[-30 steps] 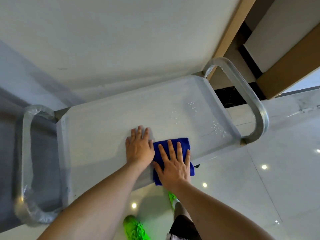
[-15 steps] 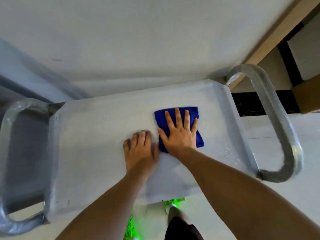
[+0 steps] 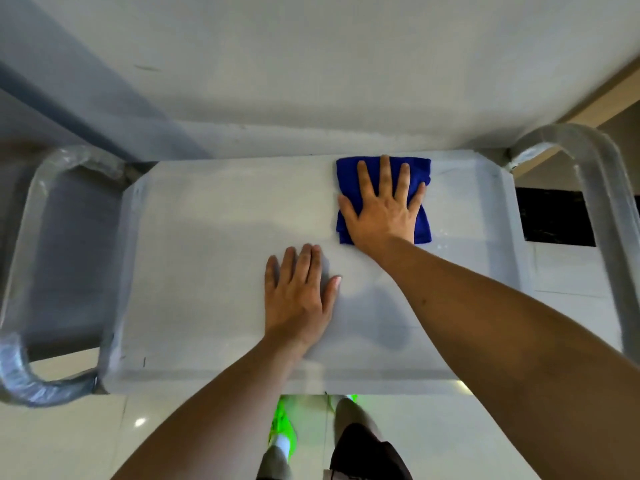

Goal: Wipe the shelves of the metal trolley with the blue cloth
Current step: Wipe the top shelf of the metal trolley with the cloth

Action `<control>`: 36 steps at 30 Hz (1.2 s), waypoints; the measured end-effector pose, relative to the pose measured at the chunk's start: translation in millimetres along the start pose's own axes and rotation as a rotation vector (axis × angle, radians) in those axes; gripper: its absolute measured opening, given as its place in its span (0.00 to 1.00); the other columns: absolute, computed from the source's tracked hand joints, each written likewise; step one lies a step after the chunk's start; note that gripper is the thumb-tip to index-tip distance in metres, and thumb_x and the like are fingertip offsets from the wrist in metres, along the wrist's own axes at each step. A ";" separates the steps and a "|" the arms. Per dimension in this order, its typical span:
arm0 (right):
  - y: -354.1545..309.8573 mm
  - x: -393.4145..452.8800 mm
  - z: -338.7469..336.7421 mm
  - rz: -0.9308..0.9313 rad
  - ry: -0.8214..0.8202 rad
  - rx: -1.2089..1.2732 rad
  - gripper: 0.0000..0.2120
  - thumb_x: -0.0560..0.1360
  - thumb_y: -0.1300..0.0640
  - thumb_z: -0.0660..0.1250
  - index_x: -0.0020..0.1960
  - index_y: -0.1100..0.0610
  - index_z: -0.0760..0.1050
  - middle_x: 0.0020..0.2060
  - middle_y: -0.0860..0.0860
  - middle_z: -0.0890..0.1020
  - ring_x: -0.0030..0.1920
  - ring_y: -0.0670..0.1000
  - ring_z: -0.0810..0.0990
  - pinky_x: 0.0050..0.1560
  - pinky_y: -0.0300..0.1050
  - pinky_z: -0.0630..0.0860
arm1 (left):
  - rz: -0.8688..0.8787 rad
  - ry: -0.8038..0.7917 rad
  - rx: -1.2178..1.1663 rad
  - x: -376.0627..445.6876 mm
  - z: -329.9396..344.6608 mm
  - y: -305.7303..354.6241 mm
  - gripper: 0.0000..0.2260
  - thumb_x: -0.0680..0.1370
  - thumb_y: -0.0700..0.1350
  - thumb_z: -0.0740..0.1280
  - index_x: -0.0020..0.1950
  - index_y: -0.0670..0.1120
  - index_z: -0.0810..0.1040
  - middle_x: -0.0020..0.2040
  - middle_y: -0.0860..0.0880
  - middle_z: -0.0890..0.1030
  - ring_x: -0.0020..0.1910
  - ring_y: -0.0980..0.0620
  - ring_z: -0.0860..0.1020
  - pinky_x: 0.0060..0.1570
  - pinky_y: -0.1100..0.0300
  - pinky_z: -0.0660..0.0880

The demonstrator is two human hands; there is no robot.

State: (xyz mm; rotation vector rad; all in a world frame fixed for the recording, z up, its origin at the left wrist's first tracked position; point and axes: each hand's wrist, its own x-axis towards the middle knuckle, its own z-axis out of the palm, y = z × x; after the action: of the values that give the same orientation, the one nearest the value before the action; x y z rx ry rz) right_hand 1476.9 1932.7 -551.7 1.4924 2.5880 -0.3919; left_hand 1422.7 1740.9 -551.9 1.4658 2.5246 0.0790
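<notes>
The metal trolley's top shelf (image 3: pixel 214 237) fills the middle of the head view, a shallow silver tray with raised edges. A folded blue cloth (image 3: pixel 422 223) lies at its far right, close to the back rim. My right hand (image 3: pixel 382 206) presses flat on the cloth with fingers spread. My left hand (image 3: pixel 298 296) rests flat on the bare shelf, nearer the front edge and left of the cloth, fingers together, holding nothing.
Wrapped tubular handles stand at both ends of the trolley, the left handle (image 3: pixel 31 258) and the right handle (image 3: pixel 602 209). A pale wall (image 3: pixel 311 64) rises just behind the shelf. Glossy floor tiles and my green shoe (image 3: pixel 282 424) show below the front edge.
My right hand has pushed the cloth away from me, from the front edge to the back right of the shelf. My left hand stayed flat on the shelf.
</notes>
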 end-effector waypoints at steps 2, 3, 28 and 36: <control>0.2 -6.1 -1.3 0.004 -0.013 0.004 0.34 0.81 0.32 0.41 0.82 0.44 0.41 0.82 0.52 0.42 0.80 0.61 0.36 0.75 0.70 0.37 | -0.018 -0.034 0.009 -0.5 0.1 1.4 0.30 0.83 0.60 0.52 0.78 0.43 0.64 0.76 0.44 0.69 0.76 0.40 0.64 0.76 0.39 0.56; 0.5 -11.4 -1.8 0.007 -0.027 0.007 0.34 0.81 0.32 0.41 0.82 0.44 0.40 0.82 0.52 0.41 0.80 0.60 0.35 0.75 0.70 0.38 | -0.026 -0.061 0.018 -0.3 -0.6 1.8 0.30 0.83 0.61 0.49 0.79 0.43 0.62 0.78 0.45 0.66 0.77 0.41 0.62 0.77 0.40 0.53; 55.4 -261.0 25.1 0.292 -0.124 0.168 0.33 0.80 0.30 0.40 0.81 0.40 0.41 0.82 0.48 0.41 0.80 0.57 0.34 0.76 0.67 0.35 | 0.205 -0.317 0.033 -6.5 -30.4 85.8 0.29 0.82 0.50 0.57 0.82 0.49 0.53 0.83 0.49 0.50 0.80 0.42 0.48 0.77 0.44 0.54; 101.5 -243.5 17.6 0.330 -0.148 0.128 0.33 0.79 0.29 0.37 0.80 0.39 0.35 0.81 0.47 0.37 0.79 0.57 0.31 0.75 0.66 0.32 | 0.388 -0.288 0.083 -3.4 -11.5 113.2 0.25 0.83 0.54 0.54 0.80 0.52 0.59 0.82 0.49 0.55 0.80 0.45 0.51 0.76 0.38 0.47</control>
State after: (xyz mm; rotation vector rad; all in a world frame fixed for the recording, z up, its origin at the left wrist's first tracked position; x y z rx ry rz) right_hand 1686.8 1773.9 -526.7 1.8172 2.1890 -0.6078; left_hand 1518.2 1795.4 -522.5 1.8337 2.0172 -0.1643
